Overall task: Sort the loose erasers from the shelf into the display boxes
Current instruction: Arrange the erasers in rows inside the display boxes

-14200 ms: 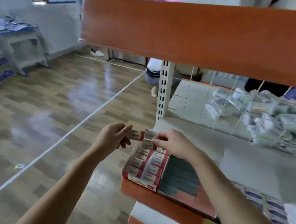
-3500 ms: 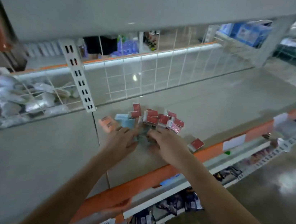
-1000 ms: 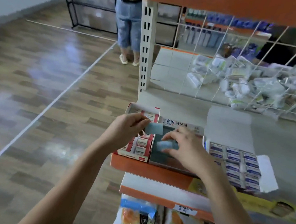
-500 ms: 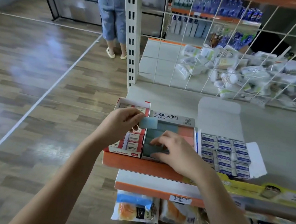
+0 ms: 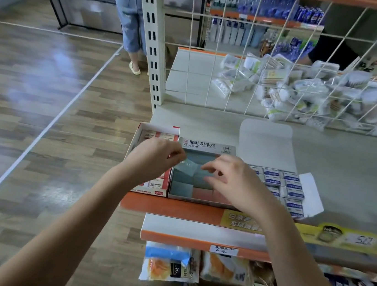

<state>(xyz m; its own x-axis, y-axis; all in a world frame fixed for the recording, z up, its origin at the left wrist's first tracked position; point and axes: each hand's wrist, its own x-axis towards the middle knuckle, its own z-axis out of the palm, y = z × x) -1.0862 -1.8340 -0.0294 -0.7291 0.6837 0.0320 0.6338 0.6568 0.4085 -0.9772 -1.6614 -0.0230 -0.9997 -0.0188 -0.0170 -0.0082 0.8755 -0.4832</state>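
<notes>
With the left hand [image 5: 156, 160] pinching a teal eraser [image 5: 188, 165] over the middle display box [image 5: 199, 200] and the right hand [image 5: 233, 180] loosely open, seat it flat in a teal gap.

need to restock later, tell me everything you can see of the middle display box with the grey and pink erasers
The middle display box is an open white card tray with Korean print on its upright back panel. It lies flat at the shelf's front edge between two other boxes, holding grey-teal erasers and some pink ones. The left hand pinches a teal eraser over it; the right hand hovers above.
</notes>
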